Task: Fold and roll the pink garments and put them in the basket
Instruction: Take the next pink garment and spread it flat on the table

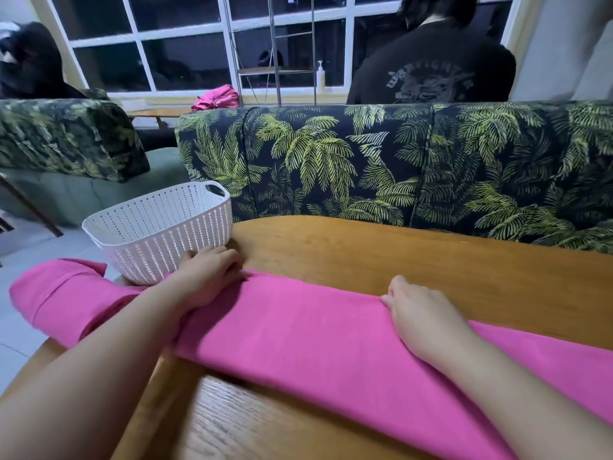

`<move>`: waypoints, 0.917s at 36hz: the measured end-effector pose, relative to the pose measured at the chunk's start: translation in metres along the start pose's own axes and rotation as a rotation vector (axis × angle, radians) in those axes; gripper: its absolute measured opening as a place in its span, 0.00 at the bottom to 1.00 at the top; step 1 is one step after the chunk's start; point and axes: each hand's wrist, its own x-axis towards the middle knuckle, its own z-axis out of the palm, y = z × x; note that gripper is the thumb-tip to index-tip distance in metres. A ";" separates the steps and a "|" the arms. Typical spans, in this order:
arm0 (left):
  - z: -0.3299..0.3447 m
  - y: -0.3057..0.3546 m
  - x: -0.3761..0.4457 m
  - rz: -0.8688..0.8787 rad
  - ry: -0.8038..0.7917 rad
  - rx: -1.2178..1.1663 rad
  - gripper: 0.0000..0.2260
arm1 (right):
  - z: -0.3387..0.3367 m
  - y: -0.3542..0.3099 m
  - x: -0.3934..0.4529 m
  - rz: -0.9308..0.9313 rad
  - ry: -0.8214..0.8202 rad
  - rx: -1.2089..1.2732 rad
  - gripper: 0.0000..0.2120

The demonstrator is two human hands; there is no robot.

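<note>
A pink garment (298,340) lies across the wooden table (398,260) as a long folded band, its left end hanging off the table's left edge. My left hand (209,273) rests on the band's far edge, fingers bent over the fold, right beside the white basket (156,227). My right hand (421,310) lies on the far edge further right, fingertips curled on the cloth. The basket stands at the table's far left corner and looks empty from here.
A palm-print sofa (398,167) backs onto the table's far side. A person in a dark shirt (431,68) sits behind it. More pink cloth (217,97) lies on a small table by the window. Another sofa (59,137) stands at the left.
</note>
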 end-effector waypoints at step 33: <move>0.003 0.200 -0.054 -0.072 -0.156 -0.198 0.39 | -0.005 0.020 -0.005 -0.011 0.084 0.304 0.08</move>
